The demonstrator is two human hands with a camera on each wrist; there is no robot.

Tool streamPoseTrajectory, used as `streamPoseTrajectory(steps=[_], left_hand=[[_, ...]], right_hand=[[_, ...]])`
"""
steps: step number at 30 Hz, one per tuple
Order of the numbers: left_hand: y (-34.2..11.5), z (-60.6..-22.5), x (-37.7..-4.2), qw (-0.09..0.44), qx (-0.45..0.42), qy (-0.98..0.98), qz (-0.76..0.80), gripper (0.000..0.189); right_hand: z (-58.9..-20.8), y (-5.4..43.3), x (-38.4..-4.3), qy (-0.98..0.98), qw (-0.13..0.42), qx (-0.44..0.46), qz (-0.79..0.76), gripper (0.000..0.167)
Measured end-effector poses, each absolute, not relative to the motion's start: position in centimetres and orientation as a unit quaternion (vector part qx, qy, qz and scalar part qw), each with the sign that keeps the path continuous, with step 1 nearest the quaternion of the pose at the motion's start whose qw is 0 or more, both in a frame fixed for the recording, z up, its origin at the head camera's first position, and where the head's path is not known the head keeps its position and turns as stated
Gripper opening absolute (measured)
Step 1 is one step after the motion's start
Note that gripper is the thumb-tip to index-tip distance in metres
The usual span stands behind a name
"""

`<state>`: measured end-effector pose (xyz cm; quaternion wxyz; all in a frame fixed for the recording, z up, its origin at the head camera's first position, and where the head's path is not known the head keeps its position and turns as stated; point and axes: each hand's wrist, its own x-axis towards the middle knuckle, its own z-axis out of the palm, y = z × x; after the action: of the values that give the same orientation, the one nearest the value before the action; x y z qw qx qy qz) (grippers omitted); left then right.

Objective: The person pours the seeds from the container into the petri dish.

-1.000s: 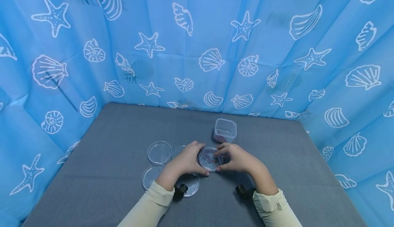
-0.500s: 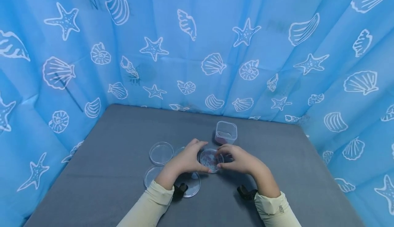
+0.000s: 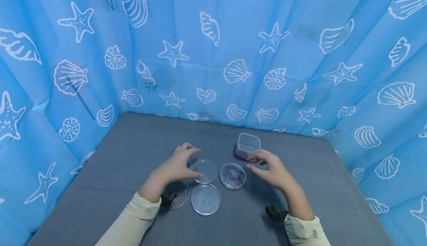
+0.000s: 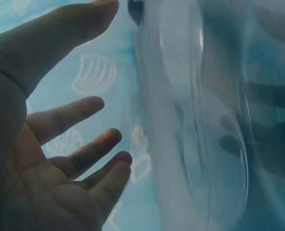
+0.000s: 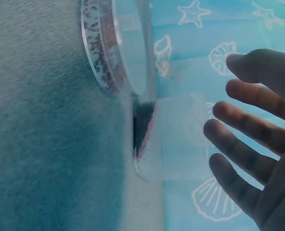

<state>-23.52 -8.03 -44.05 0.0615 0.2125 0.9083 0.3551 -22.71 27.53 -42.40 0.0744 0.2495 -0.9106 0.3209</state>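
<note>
My left hand (image 3: 173,166) hovers over the clear petri dishes at left, thumb and fingers spread and relaxed, holding nothing. Its thumb is over the rim of one clear dish (image 3: 206,170); below that lies another dish (image 3: 205,200). A third dish (image 3: 181,196) sits partly under my wrist, and one more is mostly hidden behind the hand. A petri dish with reddish contents (image 3: 232,176) rests between my hands, touched by neither. My right hand (image 3: 271,168), fingers loosely bent and bare of any object, is beside the square clear plastic tub (image 5: 180,139) with reddish material in its bottom.
All the dishes and the tub stand on a grey cloth-covered table (image 3: 150,127). A blue curtain (image 3: 213,53) with shell and starfish prints surrounds the back and sides. A black wrist mount (image 3: 276,214) sits under the right wrist.
Both hands have let go of the reddish dish and moved apart. The left hand went left over the clear dishes; the right shifted right. The reddish dish stays on the table.
</note>
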Motion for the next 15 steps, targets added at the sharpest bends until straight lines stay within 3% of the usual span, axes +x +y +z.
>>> streamPoseTrajectory(steps=[7, 15], left_hand=[[-12.0, -44.2, -23.6, 0.063, 0.217, 0.912, 0.344, 0.084], [-15.9, -45.0, -24.0, 0.09, 0.235, 0.897, 0.363, 0.085]], right_hand=[[-42.7, 28.6, -23.0, -0.916, 0.138, 0.211, 0.313, 0.027], [-42.6, 30.5, -24.0, -0.918, 0.116, 0.143, 0.353, 0.044]])
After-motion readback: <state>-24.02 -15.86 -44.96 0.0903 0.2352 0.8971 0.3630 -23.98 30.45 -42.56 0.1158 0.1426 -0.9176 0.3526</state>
